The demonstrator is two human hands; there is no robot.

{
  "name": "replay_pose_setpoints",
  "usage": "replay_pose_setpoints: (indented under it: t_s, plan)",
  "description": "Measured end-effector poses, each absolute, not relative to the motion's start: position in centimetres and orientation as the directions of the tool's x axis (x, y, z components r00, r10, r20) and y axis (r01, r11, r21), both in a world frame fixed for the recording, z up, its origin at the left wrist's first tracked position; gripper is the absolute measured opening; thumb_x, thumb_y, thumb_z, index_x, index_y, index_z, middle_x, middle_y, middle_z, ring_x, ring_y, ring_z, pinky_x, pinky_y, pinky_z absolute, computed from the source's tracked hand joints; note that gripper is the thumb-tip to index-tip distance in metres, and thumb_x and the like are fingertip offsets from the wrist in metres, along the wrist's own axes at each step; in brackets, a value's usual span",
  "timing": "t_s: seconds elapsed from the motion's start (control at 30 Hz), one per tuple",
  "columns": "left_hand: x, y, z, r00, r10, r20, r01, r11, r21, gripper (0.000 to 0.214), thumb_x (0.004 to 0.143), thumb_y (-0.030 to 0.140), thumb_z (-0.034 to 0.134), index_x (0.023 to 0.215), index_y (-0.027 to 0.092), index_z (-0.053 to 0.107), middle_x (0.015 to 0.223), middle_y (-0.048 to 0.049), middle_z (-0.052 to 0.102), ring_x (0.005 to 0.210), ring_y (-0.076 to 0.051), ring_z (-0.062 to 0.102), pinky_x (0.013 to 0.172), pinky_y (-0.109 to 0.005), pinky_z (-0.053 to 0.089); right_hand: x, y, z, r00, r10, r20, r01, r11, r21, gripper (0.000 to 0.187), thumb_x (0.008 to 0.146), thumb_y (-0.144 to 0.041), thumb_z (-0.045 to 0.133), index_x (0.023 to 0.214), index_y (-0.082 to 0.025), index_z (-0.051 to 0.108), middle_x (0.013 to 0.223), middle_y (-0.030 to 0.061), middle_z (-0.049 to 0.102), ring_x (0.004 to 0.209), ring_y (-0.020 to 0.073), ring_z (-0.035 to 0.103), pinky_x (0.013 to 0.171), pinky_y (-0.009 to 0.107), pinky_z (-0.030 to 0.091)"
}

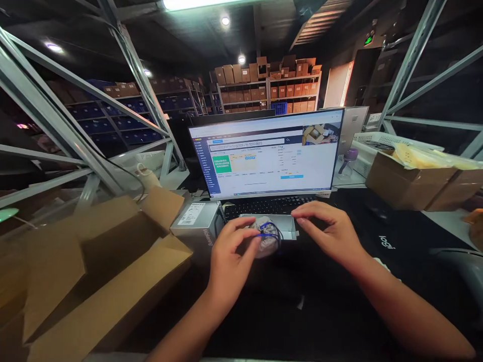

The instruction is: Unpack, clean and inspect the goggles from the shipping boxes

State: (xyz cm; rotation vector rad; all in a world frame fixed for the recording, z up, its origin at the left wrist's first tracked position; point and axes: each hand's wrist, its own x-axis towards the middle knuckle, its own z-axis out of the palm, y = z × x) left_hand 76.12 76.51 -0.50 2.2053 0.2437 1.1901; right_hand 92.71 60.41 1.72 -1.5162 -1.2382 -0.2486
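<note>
My left hand [234,246] is closed around a small grey cloth pouch [265,240] with a blue drawstring, held in front of the keyboard. My right hand [328,234] pinches the edge of a small grey open box [287,225] that the pouch sits partly in. Both hands are over a black desk mat [339,296]. Left of my left hand stands a grey product box [196,223] with a white label on top.
A lit monitor [266,153] and a black keyboard [264,206] stand just behind the hands. An open cardboard carton [98,266] fills the left. Another carton with yellow padded envelopes [411,176] sits at the right. Metal rack beams flank both sides.
</note>
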Motion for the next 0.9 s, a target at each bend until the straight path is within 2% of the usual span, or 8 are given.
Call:
replay_pose_setpoints:
  t_s: [0.1, 0.2, 0.33, 0.47, 0.7, 0.77, 0.83, 0.9]
  plan:
    - [76.2, 76.6, -0.7, 0.575, 0.424, 0.7, -0.13, -0.797, 0.59, 0.011, 0.089, 0.018, 0.066, 0.092, 0.024, 0.075, 0.115, -0.0048, 0.068, 0.109, -0.019, 0.065, 0.095, -0.035, 0.054, 91.7, 60.7, 1.2, 0.367, 0.692, 0.622, 0.748, 0.179, -0.639, 0.017, 0.088, -0.031, 0.07, 0.102, -0.022, 0.075, 0.091, 0.0046, 0.075, 0.07, 0.015, 0.067, 0.06, 0.025, 0.053]
    - [76.0, 76.5, -0.8, 0.577, 0.407, 0.708, -0.133, -0.809, 0.573, 0.012, 0.089, 0.018, 0.066, 0.094, 0.025, 0.075, 0.114, -0.0035, 0.069, 0.108, -0.018, 0.066, 0.095, -0.033, 0.054, 91.0, 61.5, 0.1, 0.301, 0.775, 0.557, 0.73, 0.189, -0.657, 0.029, 0.084, -0.032, 0.076, 0.111, -0.022, 0.072, 0.096, 0.0037, 0.075, 0.059, 0.0104, 0.06, 0.055, 0.023, 0.049]
    - [75.9, 76.5, -0.7, 0.574, 0.402, 0.713, -0.126, -0.817, 0.562, 0.012, 0.089, 0.017, 0.066, 0.093, 0.024, 0.075, 0.113, -0.0034, 0.07, 0.107, -0.018, 0.066, 0.096, -0.033, 0.053, 91.2, 61.9, -0.2, 0.324, 0.795, 0.513, 0.728, 0.137, -0.672, 0.008, 0.086, -0.024, 0.07, 0.092, -0.02, 0.074, 0.08, 0.0012, 0.073, 0.062, 0.011, 0.059, 0.057, 0.022, 0.046]
    - [76.1, 76.6, -0.5, 0.585, 0.397, 0.707, -0.117, -0.822, 0.558, 0.01, 0.089, 0.017, 0.066, 0.091, 0.024, 0.074, 0.112, -0.0028, 0.07, 0.107, -0.018, 0.066, 0.095, -0.034, 0.054, 92.1, 61.4, 0.8, 0.313, 0.892, 0.327, 0.577, 0.095, -0.811, 0.01, 0.085, -0.025, 0.069, 0.092, -0.018, 0.073, 0.069, -0.0013, 0.067, 0.056, 0.0092, 0.054, 0.051, 0.019, 0.041]
    - [76.0, 76.9, -0.5, 0.565, 0.39, 0.727, -0.124, -0.831, 0.543, 0.012, 0.092, 0.015, 0.061, 0.093, 0.023, 0.07, 0.117, -0.0027, 0.068, 0.11, -0.018, 0.064, 0.097, -0.033, 0.052, 92.3, 59.8, 1.8, -0.014, 0.994, 0.113, 0.39, 0.109, -0.914, 0.021, 0.091, -0.031, 0.065, 0.106, -0.018, 0.071, 0.077, -0.0001, 0.07, 0.056, 0.0089, 0.06, 0.049, 0.018, 0.049]
    - [76.0, 77.0, -0.5, 0.597, 0.38, 0.706, -0.176, -0.797, 0.577, 0.013, 0.094, 0.014, 0.058, 0.093, 0.023, 0.067, 0.12, -0.0029, 0.066, 0.113, -0.018, 0.062, 0.098, -0.033, 0.051, 92.1, 59.5, 2.0, 0.049, 0.967, 0.251, 0.566, 0.181, -0.805, 0.022, 0.096, -0.031, 0.058, 0.111, -0.021, 0.072, 0.086, 0.0027, 0.073, 0.067, 0.012, 0.066, 0.058, 0.021, 0.055]
    - [76.1, 77.0, -0.6, 0.625, 0.32, 0.712, -0.247, -0.784, 0.57, 0.012, 0.094, 0.013, 0.056, 0.094, 0.023, 0.064, 0.123, -0.0038, 0.063, 0.117, -0.018, 0.06, 0.1, -0.034, 0.05, 91.9, 59.6, 1.8, 0.125, 0.863, 0.489, 0.819, 0.189, -0.542, 0.027, 0.097, -0.025, 0.057, 0.121, -0.026, 0.069, 0.109, 0.0068, 0.072, 0.091, 0.0174, 0.069, 0.076, 0.028, 0.058]
    - [76.2, 77.1, -0.9, 0.633, 0.246, 0.734, -0.309, -0.789, 0.531, 0.011, 0.094, 0.013, 0.056, 0.096, 0.023, 0.063, 0.127, -0.0047, 0.061, 0.12, -0.019, 0.059, 0.103, -0.036, 0.048, 91.9, 60.0, 1.4, 0.068, 0.783, 0.619, 0.949, 0.141, -0.282, 0.035, 0.094, -0.021, 0.06, 0.127, -0.029, 0.065, 0.129, 0.0094, 0.063, 0.113, 0.0225, 0.064, 0.09, 0.035, 0.056]
